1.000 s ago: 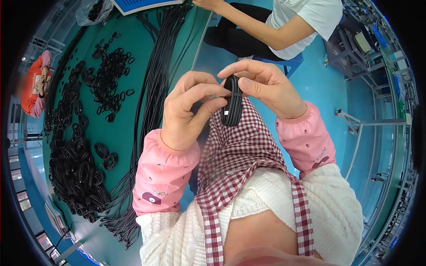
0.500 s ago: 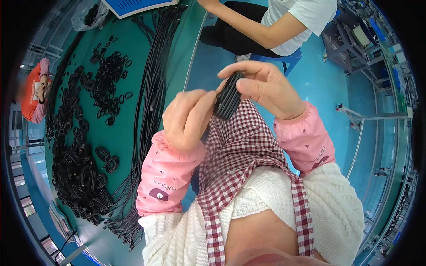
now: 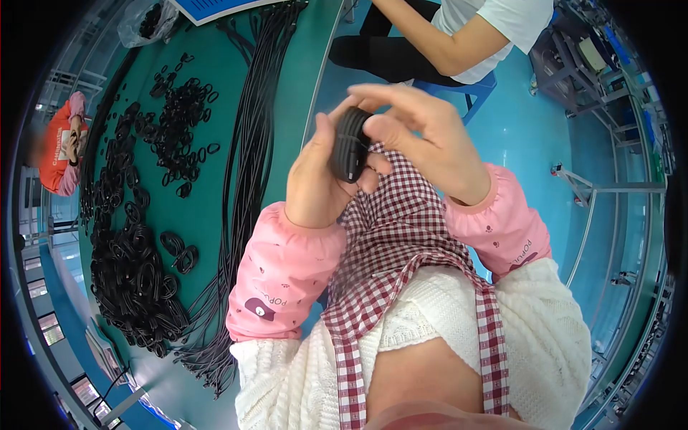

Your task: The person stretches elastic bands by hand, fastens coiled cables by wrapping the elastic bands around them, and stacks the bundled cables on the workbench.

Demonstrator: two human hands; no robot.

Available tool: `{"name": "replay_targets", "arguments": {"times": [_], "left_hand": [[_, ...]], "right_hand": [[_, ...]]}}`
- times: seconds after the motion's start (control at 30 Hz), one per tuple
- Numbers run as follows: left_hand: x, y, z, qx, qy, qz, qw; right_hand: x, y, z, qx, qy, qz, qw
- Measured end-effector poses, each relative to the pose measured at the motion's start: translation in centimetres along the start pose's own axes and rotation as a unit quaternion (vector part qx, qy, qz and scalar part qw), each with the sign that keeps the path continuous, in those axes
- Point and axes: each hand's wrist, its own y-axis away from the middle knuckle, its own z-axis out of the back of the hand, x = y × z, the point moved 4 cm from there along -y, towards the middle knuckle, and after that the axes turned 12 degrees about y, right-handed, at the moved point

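A tightly coiled black cable (image 3: 350, 147) is held between both hands in front of the checked apron. My left hand (image 3: 315, 172) cups it from below and the left side, with fingertips showing past its lower right edge. My right hand (image 3: 430, 140) grips its upper right side, the thumb pressed on the coil and the fingers reaching over the top. A band seems to run across the coil near its upper part. The fingers behind the coil are partly hidden.
On the green table (image 3: 208, 208) at left lie a heap of coiled black cables (image 3: 136, 287), many small black loops (image 3: 183, 122) and a long bundle of straight cables (image 3: 251, 122). A seated person (image 3: 459, 43) is across from me; another in orange (image 3: 61, 147) stands far left.
The coil has turned to show its outer side and moved slightly left and up. My left hand has gone from pinching its edge to cupping it from beneath.
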Motion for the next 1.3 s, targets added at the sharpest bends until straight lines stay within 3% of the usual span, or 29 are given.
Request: {"name": "replay_targets", "arguments": {"times": [0.1, 0.13, 0.17, 0.23, 0.33, 0.43, 0.57, 0.63, 0.67, 0.8, 0.9, 1.0, 1.2, 1.3], "left_hand": [[-0.2, 0.2, 0.2, -0.033, 0.062, 0.000, 0.998], [0.0, 0.1, 0.0, -0.039, 0.063, 0.001, 0.997], [0.2, 0.1, 0.0, -0.043, 0.065, 0.003, 0.997], [0.1, 0.2, 0.0, 0.012, 0.051, 0.016, 0.999], [0.0, 0.5, -0.4, -0.020, 0.031, -0.004, 0.999], [-0.2, 0.6, -0.7, 0.019, 0.051, -0.022, 0.998], [-0.4, 0.7, -0.8, 0.002, 0.053, 0.009, 0.999], [-0.4, 0.7, -0.5, -0.007, 0.075, 0.026, 0.997], [-0.5, 0.7, -0.4, -0.012, 0.117, 0.027, 0.993], [-0.6, 0.8, -0.6, 0.010, 0.242, 0.030, 0.970], [-0.8, 1.0, -0.8, 0.040, 0.256, 0.022, 0.965], [-1.3, 0.7, -0.4, 0.058, 0.261, 0.013, 0.963], [-1.1, 0.7, -0.4, 0.033, 0.246, 0.000, 0.969], [-1.0, 0.8, -0.5, 0.011, 0.150, -0.045, 0.988]], "right_hand": [[0.7, 0.5, 1.2, -0.089, 0.131, 0.123, 0.980], [1.0, 0.9, 1.0, -0.094, 0.134, 0.092, 0.982], [1.1, 0.9, 0.8, -0.094, 0.169, 0.125, 0.973], [1.3, 1.1, 0.4, -0.093, 0.241, 0.189, 0.947], [1.7, 1.6, -0.6, -0.077, 0.260, 0.168, 0.948], [1.6, 1.4, -0.7, -0.057, 0.250, 0.172, 0.951], [1.6, 1.5, -0.6, -0.018, 0.186, 0.137, 0.973], [2.0, 1.7, -0.4, -0.057, 0.215, 0.172, 0.960], [2.1, 1.8, -0.4, -0.077, 0.230, 0.189, 0.952], [2.3, 2.7, -1.0, -0.230, 0.359, 0.366, 0.827], [2.4, 2.7, -0.1, -0.224, 0.361, 0.335, 0.841], [0.8, 2.4, -0.2, -0.120, 0.232, 0.193, 0.946], [2.2, 2.0, -0.7, -0.166, 0.209, 0.213, 0.940], [2.7, 1.8, -1.7, -0.173, 0.311, 0.265, 0.896]]}}
